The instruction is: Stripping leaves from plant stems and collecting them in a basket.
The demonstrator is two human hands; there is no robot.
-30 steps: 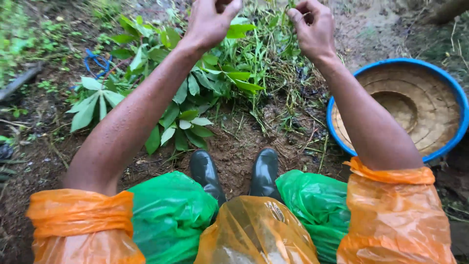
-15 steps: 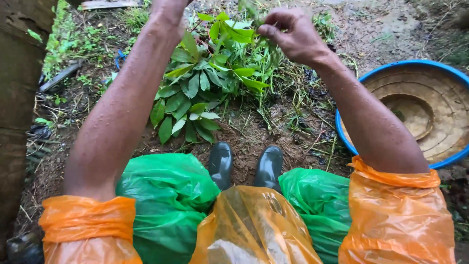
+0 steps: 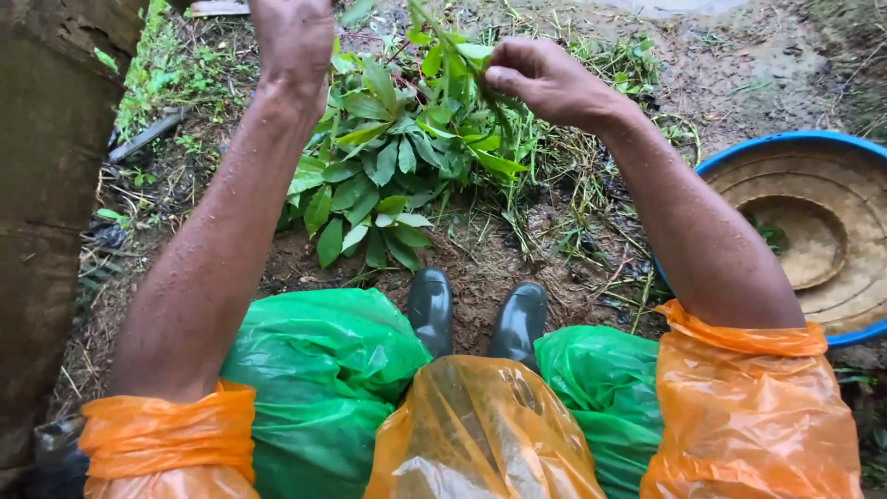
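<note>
Both hands, left hand (image 3: pixel 294 42) fisted (contents unseen), right hand (image 3: pixel 545 81) pinching a leafy stem (image 3: pixel 453 51).

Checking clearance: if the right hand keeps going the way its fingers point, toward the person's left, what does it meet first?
Probably the left hand. The right hand has its grip pinched on a green stem, fingers aimed leftward; only leaves of the plant pile lie between. Depth is unclear from one view.
</note>
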